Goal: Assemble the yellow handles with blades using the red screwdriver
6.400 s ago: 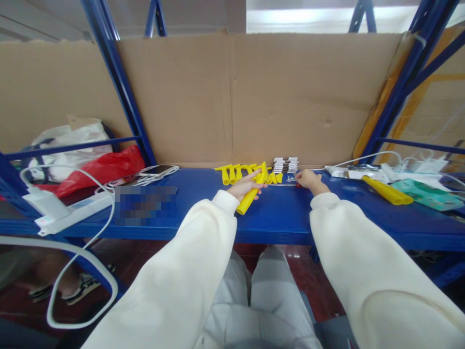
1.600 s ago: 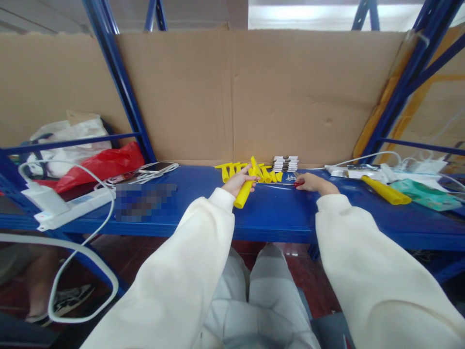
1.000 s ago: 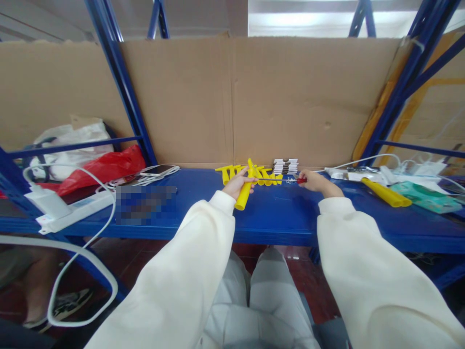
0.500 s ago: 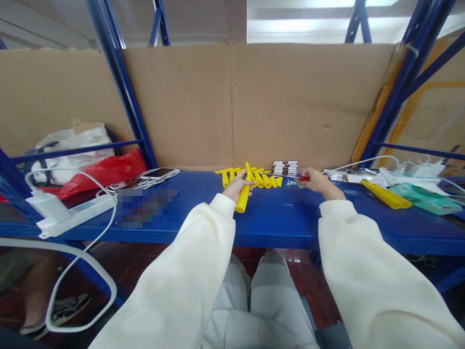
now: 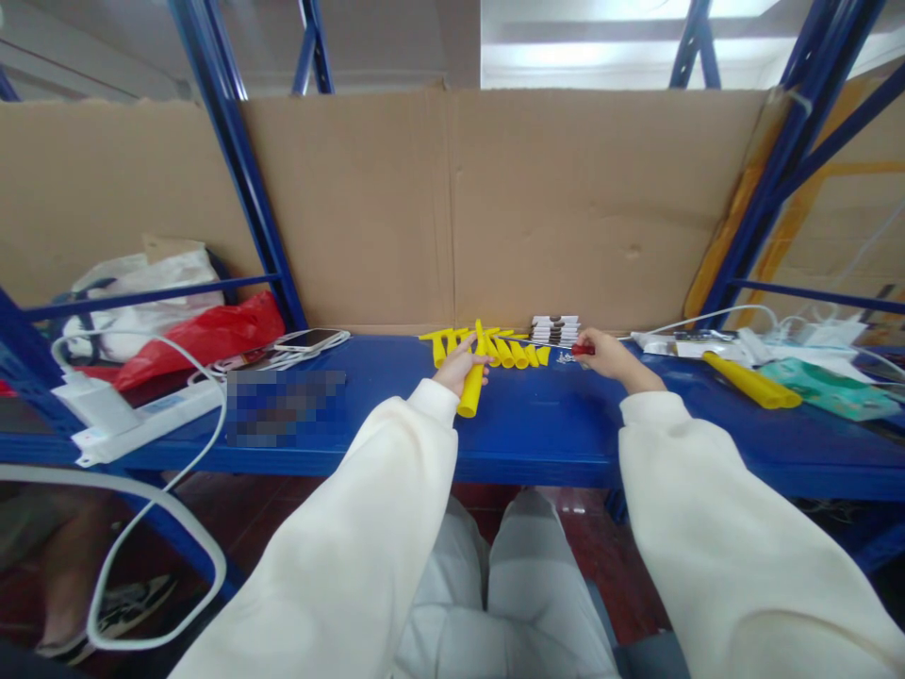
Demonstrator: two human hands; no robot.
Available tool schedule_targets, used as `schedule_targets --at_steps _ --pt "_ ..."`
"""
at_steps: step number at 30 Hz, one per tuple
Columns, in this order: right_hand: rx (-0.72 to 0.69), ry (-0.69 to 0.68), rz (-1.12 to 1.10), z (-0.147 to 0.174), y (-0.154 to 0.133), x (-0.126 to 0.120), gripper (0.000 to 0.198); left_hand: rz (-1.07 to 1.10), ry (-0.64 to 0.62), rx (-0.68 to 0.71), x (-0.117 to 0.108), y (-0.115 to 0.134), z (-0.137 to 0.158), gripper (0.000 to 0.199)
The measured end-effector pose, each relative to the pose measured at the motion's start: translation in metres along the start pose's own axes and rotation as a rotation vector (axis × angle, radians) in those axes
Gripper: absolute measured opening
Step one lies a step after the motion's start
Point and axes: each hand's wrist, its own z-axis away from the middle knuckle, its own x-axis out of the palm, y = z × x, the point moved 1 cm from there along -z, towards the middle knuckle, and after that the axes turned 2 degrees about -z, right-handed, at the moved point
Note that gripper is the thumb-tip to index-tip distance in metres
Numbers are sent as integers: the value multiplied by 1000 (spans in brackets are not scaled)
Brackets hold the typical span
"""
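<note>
My left hand (image 5: 458, 366) is closed around a yellow tapered plastic tube (image 5: 469, 394), whose wide end points towards me. In my right hand (image 5: 598, 351) is a screwdriver (image 5: 584, 349) with a red handle. Its thin metal shaft runs left towards the upper part of the held tube; whether the tip touches it I cannot tell. Several more yellow tapered tubes (image 5: 520, 356) lie in a row behind and right of my left hand. Small silvery pieces (image 5: 566, 357), too small to name surely, lie just left of my right hand.
A stack of white packs (image 5: 555, 329) stands against the cardboard panel (image 5: 566, 207). Rightward lie another yellow tube (image 5: 750, 381) and a green packet (image 5: 827, 387). On the left are a phone (image 5: 313, 339), a power strip (image 5: 152, 422) with cables and a red bag (image 5: 205, 335).
My right hand has moved slightly left with the screwdriver, and its red handle shows more clearly. My left hand keeps the yellow tube in nearly the same place.
</note>
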Motion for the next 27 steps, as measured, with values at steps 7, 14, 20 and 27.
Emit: schedule_targets --at_steps 7,14,20,27 --pt "2 -42 13 1 -2 3 16 -76 54 -43 -7 -5 -3 91" --pt "-8 -42 -5 1 -8 6 15 -96 20 -57 -15 -8 -7 87" --pt "-63 -30 -64 1 -6 11 13 -165 53 -70 -6 -4 2 83" --pt "-74 -40 -77 2 -7 11 14 -173 67 -74 -2 -2 6 81"
